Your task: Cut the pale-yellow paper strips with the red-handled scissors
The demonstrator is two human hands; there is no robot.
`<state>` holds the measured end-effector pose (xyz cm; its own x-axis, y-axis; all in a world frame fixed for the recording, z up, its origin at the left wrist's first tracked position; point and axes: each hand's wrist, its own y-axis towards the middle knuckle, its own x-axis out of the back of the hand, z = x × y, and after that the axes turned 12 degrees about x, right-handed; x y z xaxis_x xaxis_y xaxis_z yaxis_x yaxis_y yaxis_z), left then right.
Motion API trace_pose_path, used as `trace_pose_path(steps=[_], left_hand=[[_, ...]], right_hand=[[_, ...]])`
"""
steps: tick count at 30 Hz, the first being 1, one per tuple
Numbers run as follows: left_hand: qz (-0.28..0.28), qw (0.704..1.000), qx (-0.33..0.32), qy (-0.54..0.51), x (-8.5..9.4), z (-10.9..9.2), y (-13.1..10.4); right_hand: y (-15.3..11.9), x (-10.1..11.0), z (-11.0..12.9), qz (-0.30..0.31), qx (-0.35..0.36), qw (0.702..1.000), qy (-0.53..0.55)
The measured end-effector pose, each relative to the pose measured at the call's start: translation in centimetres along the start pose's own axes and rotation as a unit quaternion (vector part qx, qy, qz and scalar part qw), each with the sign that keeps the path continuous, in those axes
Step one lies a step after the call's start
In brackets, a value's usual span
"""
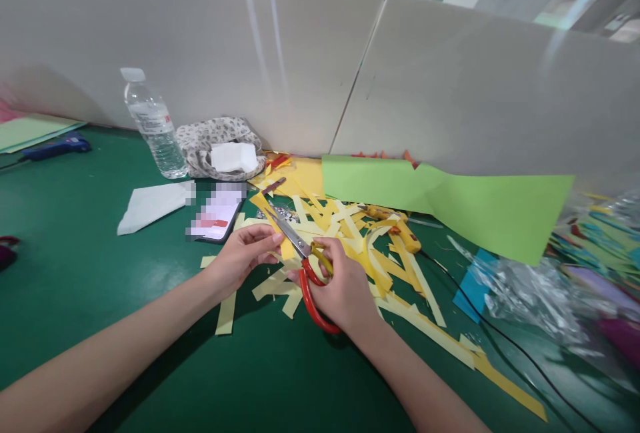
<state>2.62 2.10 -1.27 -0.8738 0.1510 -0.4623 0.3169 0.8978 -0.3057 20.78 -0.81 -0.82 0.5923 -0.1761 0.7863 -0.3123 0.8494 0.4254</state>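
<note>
My left hand [247, 251] pinches a small orange-yellow paper strip [287, 248] between thumb and fingers. My right hand [340, 279] is wrapped round the handles of red-handled scissors [316, 306], and a yellow piece shows at the upper handle. The metal blades point up and left, lying over the paper strip beside my left fingertips. Whether the blade tips are parted is hard to tell. Beyond and around both hands lies a loose pile of pale and deep yellow paper strips [345, 216] on the green table [165, 366].
Behind are a water bottle [155, 127], a patterned pouch [220, 129], a phone [220, 211] and white paper [153, 206]. A green sheet [450, 203] leans near the partition. To the right are a yellow glue gun [407, 234], its black cable and clear plastic [535, 299].
</note>
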Motion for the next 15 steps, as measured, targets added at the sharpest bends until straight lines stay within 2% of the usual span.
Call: trace_pose_path(steps=[11, 15], left_hand=[[-0.013, 1.0, 0.009, -0.011, -0.26, -0.21, -0.22], [0.003, 1.0, 0.017, -0.015, -0.14, -0.22, -0.24]], right_hand=[[-0.05, -0.04, -0.04, 0.015, -0.034, 0.999, 0.014], [0.03, 0.11, 0.07, 0.016, -0.034, 0.999, 0.01]])
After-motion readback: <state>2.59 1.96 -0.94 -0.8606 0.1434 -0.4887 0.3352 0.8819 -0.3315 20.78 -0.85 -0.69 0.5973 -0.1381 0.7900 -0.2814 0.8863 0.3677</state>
